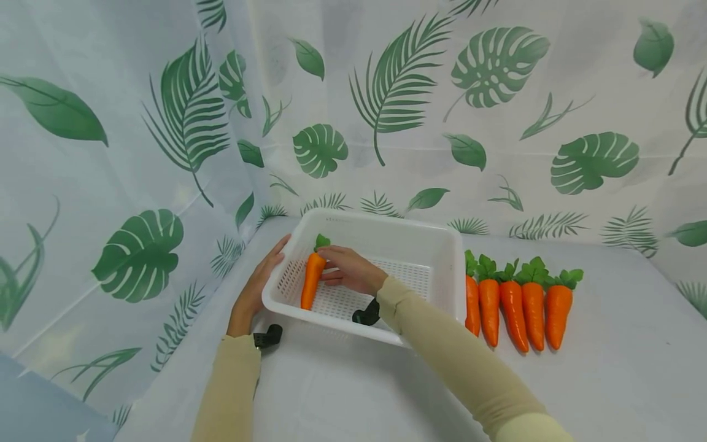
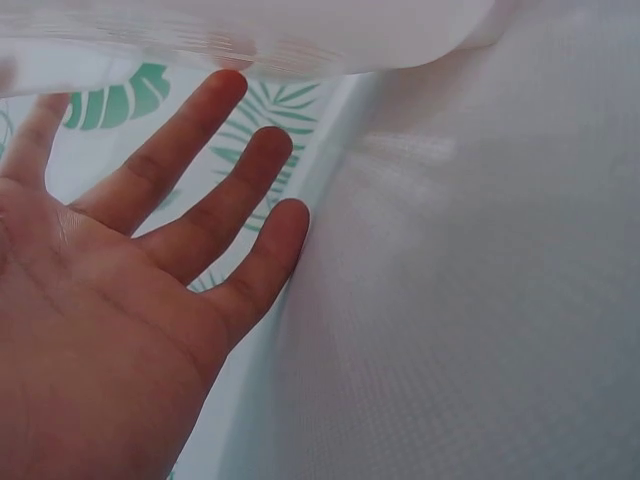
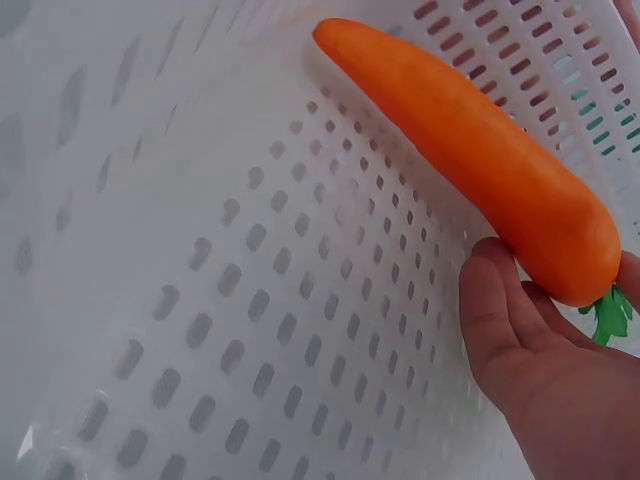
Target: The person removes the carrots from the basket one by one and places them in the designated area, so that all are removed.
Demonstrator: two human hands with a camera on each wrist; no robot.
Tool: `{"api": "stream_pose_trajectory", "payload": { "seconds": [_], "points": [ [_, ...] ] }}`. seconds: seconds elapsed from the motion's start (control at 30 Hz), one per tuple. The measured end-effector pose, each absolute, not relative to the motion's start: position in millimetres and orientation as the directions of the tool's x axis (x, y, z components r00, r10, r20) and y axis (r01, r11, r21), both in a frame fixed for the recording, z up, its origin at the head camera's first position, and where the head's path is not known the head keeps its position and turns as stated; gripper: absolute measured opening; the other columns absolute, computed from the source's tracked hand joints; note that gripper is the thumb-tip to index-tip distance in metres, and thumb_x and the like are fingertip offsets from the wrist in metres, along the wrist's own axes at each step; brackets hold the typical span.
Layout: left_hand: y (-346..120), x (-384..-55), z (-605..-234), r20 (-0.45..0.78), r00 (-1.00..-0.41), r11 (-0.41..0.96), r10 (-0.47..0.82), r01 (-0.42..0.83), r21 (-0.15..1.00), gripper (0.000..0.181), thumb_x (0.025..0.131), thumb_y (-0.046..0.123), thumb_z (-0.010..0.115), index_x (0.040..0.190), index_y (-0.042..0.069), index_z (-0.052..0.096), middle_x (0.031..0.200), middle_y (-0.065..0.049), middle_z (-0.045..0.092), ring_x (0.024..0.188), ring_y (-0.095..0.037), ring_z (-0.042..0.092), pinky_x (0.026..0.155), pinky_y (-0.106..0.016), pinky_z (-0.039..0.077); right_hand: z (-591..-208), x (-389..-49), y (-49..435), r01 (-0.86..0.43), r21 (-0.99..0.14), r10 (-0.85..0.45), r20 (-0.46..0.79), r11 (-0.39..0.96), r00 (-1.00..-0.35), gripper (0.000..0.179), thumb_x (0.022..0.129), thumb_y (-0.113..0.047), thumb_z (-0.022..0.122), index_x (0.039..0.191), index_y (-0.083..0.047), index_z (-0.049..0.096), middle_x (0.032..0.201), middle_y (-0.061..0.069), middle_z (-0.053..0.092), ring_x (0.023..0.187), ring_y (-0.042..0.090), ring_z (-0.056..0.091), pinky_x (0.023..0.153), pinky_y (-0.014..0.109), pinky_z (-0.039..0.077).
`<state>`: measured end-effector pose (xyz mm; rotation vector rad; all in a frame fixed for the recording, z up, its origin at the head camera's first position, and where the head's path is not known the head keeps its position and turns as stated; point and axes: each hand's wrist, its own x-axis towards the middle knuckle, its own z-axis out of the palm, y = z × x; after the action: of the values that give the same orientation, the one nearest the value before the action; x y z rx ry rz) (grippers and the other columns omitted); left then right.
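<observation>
A white perforated plastic basket stands on the table. Inside it, along the left end, is an orange carrot with a green leafy top, its tip toward me. My right hand reaches into the basket and holds the carrot near its leafy end, fingers on one side and thumb on the other, as the right wrist view shows with the carrot over the fingertips. Outside the basket's left end, my left hand rests against the wall; in the left wrist view its fingers are straight and spread.
Right of the basket, several more carrots lie side by side on the white table, leafy ends away from me. A leaf-patterned curtain rises behind and on the left. Dark wrist devices show at both wrists.
</observation>
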<state>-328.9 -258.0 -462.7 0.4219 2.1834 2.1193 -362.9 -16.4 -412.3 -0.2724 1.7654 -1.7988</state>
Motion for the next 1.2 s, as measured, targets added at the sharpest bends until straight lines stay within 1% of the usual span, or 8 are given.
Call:
{"api": "stream_pose_trajectory", "payload": {
  "seconds": [0.2, 0.4, 0.57, 0.67, 0.8, 0.93, 1.1, 1.2],
  "points": [
    [-258.1, -327.8, -461.5, 0.137, -0.961, 0.02, 0.24, 0.146, 0.989, 0.057, 0.117, 0.038, 0.033, 0.173, 0.035, 0.022, 0.175, -0.001, 0.026, 0.148, -0.036, 0.036, 0.122, -0.061, 0.031, -415.0, -364.0, -21.0, 0.269, -0.962, -0.554, -0.25, 0.048, -0.794, 0.054, 0.113, -0.027, 0.055, 0.161, -0.005, 0.044, 0.149, 0.019, 0.054, 0.112, 0.033, 0.062, 0.113, 0.05, 0.047],
    [-257.6, -327.6, -461.1, 0.133, -0.962, 0.039, 0.239, 0.146, 0.988, 0.058, 0.117, 0.037, 0.032, 0.173, 0.035, 0.02, 0.176, -0.002, 0.023, 0.148, -0.037, 0.036, 0.121, -0.062, 0.031, -413.5, -361.2, -21.9, 0.27, -0.963, -0.573, -0.235, 0.024, -0.785, 0.055, 0.114, -0.024, 0.053, 0.164, -0.006, 0.039, 0.159, 0.021, 0.046, 0.122, 0.04, 0.062, 0.115, 0.052, 0.046],
    [-257.1, -327.9, -461.0, 0.13, -0.964, 0.048, 0.233, 0.145, 0.988, 0.057, 0.116, 0.038, 0.032, 0.173, 0.037, 0.021, 0.175, -0.001, 0.025, 0.146, -0.038, 0.039, 0.119, -0.063, 0.034, -414.7, -361.0, -21.9, 0.282, -0.959, -0.569, -0.229, -0.005, -0.789, 0.055, 0.114, -0.024, 0.055, 0.163, -0.006, 0.041, 0.157, 0.022, 0.049, 0.125, 0.043, 0.062, 0.112, 0.056, 0.047],
    [-257.2, -328.2, -461.1, 0.128, -0.965, 0.046, 0.23, 0.142, 0.989, 0.056, 0.117, 0.038, 0.032, 0.172, 0.038, 0.023, 0.174, -0.001, 0.028, 0.144, -0.037, 0.04, 0.119, -0.062, 0.035, -416.7, -361.3, -22.1, 0.286, -0.958, -0.554, -0.231, -0.013, -0.799, 0.054, 0.112, -0.024, 0.057, 0.162, -0.007, 0.044, 0.153, 0.022, 0.052, 0.121, 0.041, 0.064, 0.111, 0.056, 0.048],
    [-257.9, -328.0, -460.8, 0.126, -0.965, 0.033, 0.23, 0.137, 0.99, 0.055, 0.117, 0.038, 0.032, 0.172, 0.038, 0.025, 0.173, 0.0, 0.03, 0.144, -0.036, 0.041, 0.119, -0.062, 0.036, -418.9, -362.0, -22.6, 0.287, -0.958, -0.525, -0.236, -0.015, -0.817, 0.052, 0.111, -0.021, 0.059, 0.16, -0.007, 0.048, 0.15, 0.021, 0.055, 0.111, 0.036, 0.066, 0.109, 0.054, 0.051],
    [-258.3, -327.2, -460.3, 0.141, -0.959, 0.024, 0.245, 0.151, 0.988, 0.056, 0.117, 0.039, 0.032, 0.173, 0.036, 0.022, 0.174, -0.003, 0.028, 0.145, -0.037, 0.039, 0.119, -0.063, 0.034, -419.6, -363.0, -23.4, 0.291, -0.957, -0.5, -0.244, -0.016, -0.831, 0.052, 0.109, -0.021, 0.061, 0.158, -0.006, 0.051, 0.148, 0.02, 0.057, 0.106, 0.033, 0.066, 0.106, 0.051, 0.053],
    [-257.6, -326.7, -459.2, 0.142, -0.958, 0.02, 0.248, 0.152, 0.988, 0.057, 0.117, 0.04, 0.032, 0.173, 0.035, 0.022, 0.175, -0.002, 0.026, 0.148, -0.037, 0.037, 0.121, -0.063, 0.032, -419.4, -363.5, -23.4, 0.287, -0.958, -0.491, -0.245, -0.011, -0.836, 0.052, 0.109, -0.021, 0.062, 0.157, -0.005, 0.051, 0.148, 0.02, 0.057, 0.106, 0.032, 0.065, 0.106, 0.05, 0.054],
    [-256.9, -327.3, -459.3, 0.136, -0.96, 0.028, 0.243, 0.147, 0.989, 0.057, 0.117, 0.039, 0.032, 0.173, 0.036, 0.022, 0.175, -0.002, 0.026, 0.148, -0.037, 0.037, 0.121, -0.064, 0.032, -419.3, -363.0, -23.0, 0.285, -0.958, -0.501, -0.239, -0.016, -0.832, 0.052, 0.108, -0.02, 0.062, 0.157, -0.005, 0.051, 0.151, 0.021, 0.055, 0.111, 0.035, 0.066, 0.107, 0.05, 0.053]
  ]
}}
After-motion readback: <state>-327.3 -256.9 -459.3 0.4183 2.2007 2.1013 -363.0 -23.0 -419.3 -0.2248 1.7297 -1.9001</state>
